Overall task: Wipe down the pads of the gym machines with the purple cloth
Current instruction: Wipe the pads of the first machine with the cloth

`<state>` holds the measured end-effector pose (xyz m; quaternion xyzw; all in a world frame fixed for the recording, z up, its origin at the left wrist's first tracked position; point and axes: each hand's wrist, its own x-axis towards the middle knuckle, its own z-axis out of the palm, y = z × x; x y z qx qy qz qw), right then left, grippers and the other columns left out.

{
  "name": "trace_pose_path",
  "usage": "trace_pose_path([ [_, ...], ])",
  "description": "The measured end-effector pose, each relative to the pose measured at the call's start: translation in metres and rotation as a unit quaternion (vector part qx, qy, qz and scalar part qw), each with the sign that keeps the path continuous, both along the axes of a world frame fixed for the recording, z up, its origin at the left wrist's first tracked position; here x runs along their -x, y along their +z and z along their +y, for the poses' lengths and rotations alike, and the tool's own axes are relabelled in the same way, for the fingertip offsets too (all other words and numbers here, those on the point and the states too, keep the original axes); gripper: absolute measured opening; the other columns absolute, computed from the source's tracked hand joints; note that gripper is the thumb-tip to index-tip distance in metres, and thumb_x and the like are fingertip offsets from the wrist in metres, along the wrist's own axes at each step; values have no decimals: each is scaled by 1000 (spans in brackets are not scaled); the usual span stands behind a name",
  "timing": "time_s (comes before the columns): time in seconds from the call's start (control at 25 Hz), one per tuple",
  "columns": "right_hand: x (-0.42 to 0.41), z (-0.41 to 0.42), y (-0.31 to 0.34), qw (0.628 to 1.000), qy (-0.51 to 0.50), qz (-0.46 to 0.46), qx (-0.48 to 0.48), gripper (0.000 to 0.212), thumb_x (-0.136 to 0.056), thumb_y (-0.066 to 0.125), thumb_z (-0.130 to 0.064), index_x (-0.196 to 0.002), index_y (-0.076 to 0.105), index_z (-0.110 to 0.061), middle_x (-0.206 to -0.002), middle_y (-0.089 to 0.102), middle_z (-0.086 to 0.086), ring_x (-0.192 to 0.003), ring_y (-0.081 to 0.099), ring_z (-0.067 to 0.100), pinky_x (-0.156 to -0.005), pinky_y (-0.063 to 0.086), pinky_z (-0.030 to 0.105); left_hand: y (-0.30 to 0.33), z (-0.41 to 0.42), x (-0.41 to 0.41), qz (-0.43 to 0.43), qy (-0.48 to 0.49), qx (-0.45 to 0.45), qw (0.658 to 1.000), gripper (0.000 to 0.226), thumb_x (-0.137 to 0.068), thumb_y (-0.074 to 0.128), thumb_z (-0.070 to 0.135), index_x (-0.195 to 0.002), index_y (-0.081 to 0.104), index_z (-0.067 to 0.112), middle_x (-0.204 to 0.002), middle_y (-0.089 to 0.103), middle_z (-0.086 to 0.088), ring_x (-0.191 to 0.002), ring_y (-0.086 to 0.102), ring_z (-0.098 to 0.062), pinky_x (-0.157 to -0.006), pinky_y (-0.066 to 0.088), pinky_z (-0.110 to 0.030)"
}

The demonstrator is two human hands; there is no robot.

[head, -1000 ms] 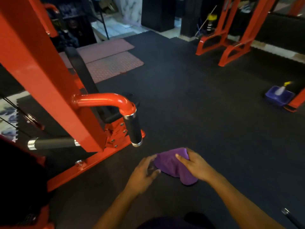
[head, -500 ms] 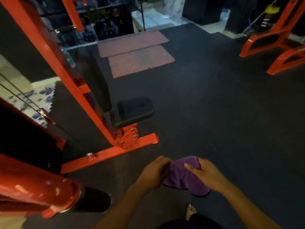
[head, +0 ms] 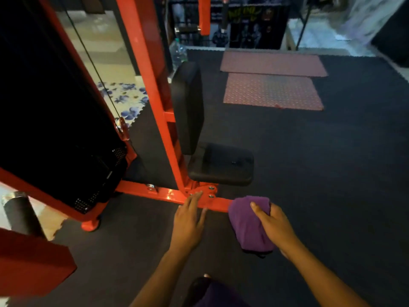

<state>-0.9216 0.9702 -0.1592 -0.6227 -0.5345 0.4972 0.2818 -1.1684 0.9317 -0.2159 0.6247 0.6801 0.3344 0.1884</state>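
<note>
My right hand (head: 273, 224) grips the bunched purple cloth (head: 245, 224), which hangs in front of me above the dark floor. Beside it, my left hand (head: 190, 220) is held out flat with straight fingers and holds nothing. Just beyond both hands stands an orange machine with a black seat pad (head: 221, 165) and an upright black back pad (head: 188, 105). The cloth is a short way in front of the seat pad and touches neither pad.
The machine's orange upright (head: 152, 89) and base bar (head: 168, 193) run across ahead of my hands. A black weight stack housing (head: 55, 120) fills the left side. Two reddish mats (head: 273, 91) lie on the black rubber floor (head: 332, 185) farther back.
My left hand has let go of the cloth and spread flat. The view has swung left and closer, so the seat and back pads now lie directly ahead.
</note>
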Motion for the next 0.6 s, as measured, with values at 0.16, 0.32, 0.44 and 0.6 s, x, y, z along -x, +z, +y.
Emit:
trace_pose_path([
  [0.16,10,68,40,998,48,17,-25,18,-99,56,-41,-111,65,-30,-106,69,-12,-98,62,2,-77,47,16,12,55,23,-18,90,-58,994,55,-103,44,44,-151,50,15,-154,51,-3,-144,46,-21,-118,33,-34],
  [0.32,37,137,62,997,32,40,-62,11,-99,59,-38,-105,61,-30,-99,64,-18,-91,58,-5,-70,43,11,24,94,48,-72,216,-78,971,57,-103,45,46,-155,45,21,-161,43,0,-150,36,-17,-123,28,-40],
  [0.44,60,180,66,992,30,65,-99,21,-97,62,-39,-113,64,-26,-102,65,-17,-93,57,-6,-76,45,13,26,106,47,-135,275,-80,949,51,-107,49,38,-156,41,24,-162,41,2,-150,36,-15,-122,32,-51],
  [0.6,88,244,85,985,85,100,-116,17,-98,60,-39,-112,62,-30,-100,59,-28,-91,55,-12,-76,44,12,38,150,61,-50,305,-99,946,57,-103,41,49,-157,37,35,-165,34,9,-153,25,-4,-125,27,-50],
])
